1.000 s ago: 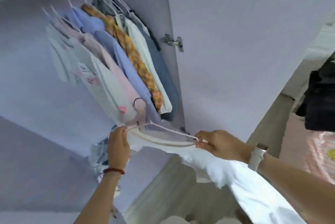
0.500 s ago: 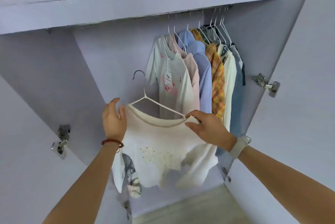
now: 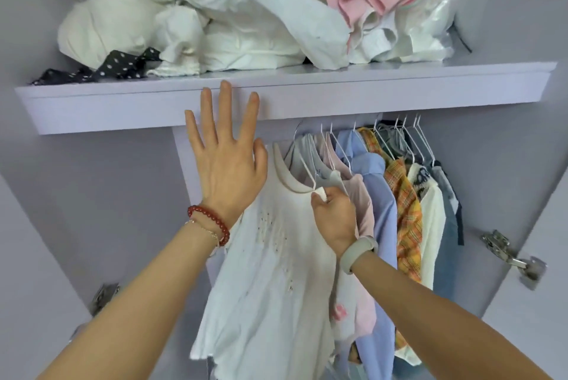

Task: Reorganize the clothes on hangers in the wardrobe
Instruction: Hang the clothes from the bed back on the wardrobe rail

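Shirt [image 3: 270, 256] white, on wire hanger [image 3: 307, 170], at left end of hanging row [image 3: 399, 195], hook up by rail under shelf [image 3: 307, 97]. Right hand [image 3: 333, 220] pinches shoulder cloth and hanger end — fingers clamped on it. Left hand [image 3: 227, 164] free, fingers spread straight, raised before shelf edge, holding nothing. Shirt looks light, soft, limp — will swing and could slide off thin wire. Best hold judged at hanger shoulder or hook, not cloth alone. Whether hook sits on rail cannot tell.
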The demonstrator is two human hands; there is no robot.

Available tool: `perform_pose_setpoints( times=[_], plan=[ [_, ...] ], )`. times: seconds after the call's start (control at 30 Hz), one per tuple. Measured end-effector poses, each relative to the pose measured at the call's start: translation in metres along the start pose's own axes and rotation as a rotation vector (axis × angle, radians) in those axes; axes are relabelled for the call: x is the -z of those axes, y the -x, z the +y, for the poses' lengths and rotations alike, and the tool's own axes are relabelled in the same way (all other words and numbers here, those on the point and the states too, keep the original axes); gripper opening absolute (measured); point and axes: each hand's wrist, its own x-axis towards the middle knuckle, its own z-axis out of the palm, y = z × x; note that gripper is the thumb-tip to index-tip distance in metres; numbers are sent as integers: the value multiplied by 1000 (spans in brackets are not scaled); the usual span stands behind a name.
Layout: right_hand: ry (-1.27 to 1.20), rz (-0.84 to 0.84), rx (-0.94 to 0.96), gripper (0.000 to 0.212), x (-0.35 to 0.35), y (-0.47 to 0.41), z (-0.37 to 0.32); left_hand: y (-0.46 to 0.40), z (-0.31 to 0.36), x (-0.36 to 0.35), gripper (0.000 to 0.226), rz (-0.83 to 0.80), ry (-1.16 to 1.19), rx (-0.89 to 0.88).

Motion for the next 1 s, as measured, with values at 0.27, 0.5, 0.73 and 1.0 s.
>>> perform_pose_setpoints(
  times=[0.27, 0.5, 0.73, 1.0],
  plan=[
    [69, 22, -60, 22, -27, -72, 1, -5, -14, -51, 64, 31, -181, 3],
    [76, -76, -119, 21, -44, -58, 26, -6, -15, -53, 65, 35, -206, -6],
    [145, -160, 190, 46, 9, -11, 32, 0, -4, -40, 71, -45, -87, 67],
    [635, 45, 183, 48, 109, 93, 110, 139, 102, -46, 58, -449, 314, 17]
  ],
)
